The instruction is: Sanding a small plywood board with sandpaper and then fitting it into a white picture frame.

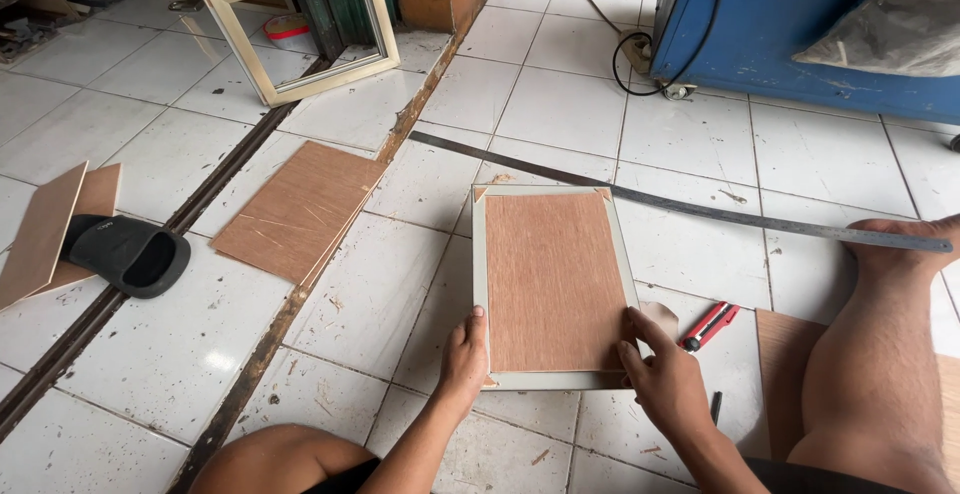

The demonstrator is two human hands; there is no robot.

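At centre of the frame, on the white tiled floor (pixel 170 354), the picture frame (pixel 553 284) lies face down, its plywood backing board (pixel 552 279) seated inside pale, smooth moulding. My left hand (pixel 464 359) presses the lower left edge with fingers closed flat; my right hand (pixel 663 374) presses the lower right corner with fingers spread, holding nothing. Step, as I judge: seating the board. Red utility knife (pixel 709 325) just right; steel ruler (pixel 690 206) beyond.

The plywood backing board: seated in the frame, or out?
In. The plywood board lies flat within the pale frame, rim showing around it, both hands at its near corners.
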